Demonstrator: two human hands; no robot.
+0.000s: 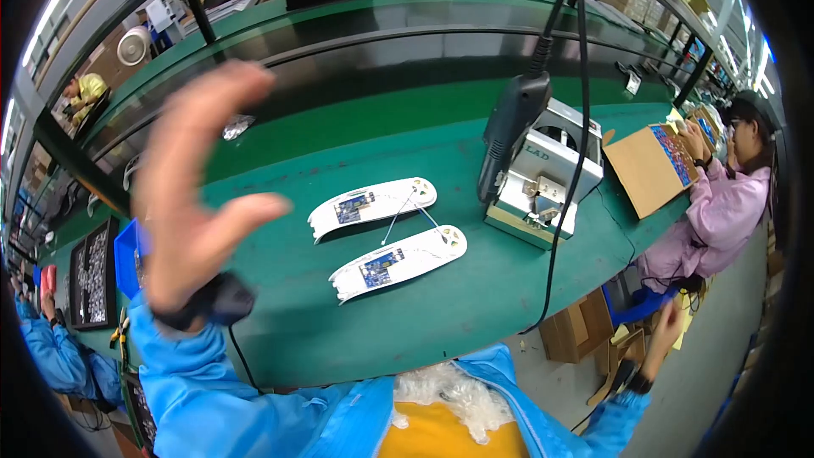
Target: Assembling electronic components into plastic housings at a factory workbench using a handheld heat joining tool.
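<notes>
Left hand is raised, open and empty; right hand, lower right, looks empty. A careless sweep could snag the boards' thin wires.

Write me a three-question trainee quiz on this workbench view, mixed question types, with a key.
1. True or false: the left hand is raised open above the green bench and holds nothing.
2. How many white shells with a small blue circuit board inside lie on the bench?
3. Multiple choice: where is the right hand?
A. Resting on the nearer shell
B. Gripping the hanging black power screwdriver
C. Down past the bench edge, at the lower right, away from the shells

Key
1. True
2. Two; the farther shell lies behind the nearer one, with thin wires running between them.
3. C
</notes>
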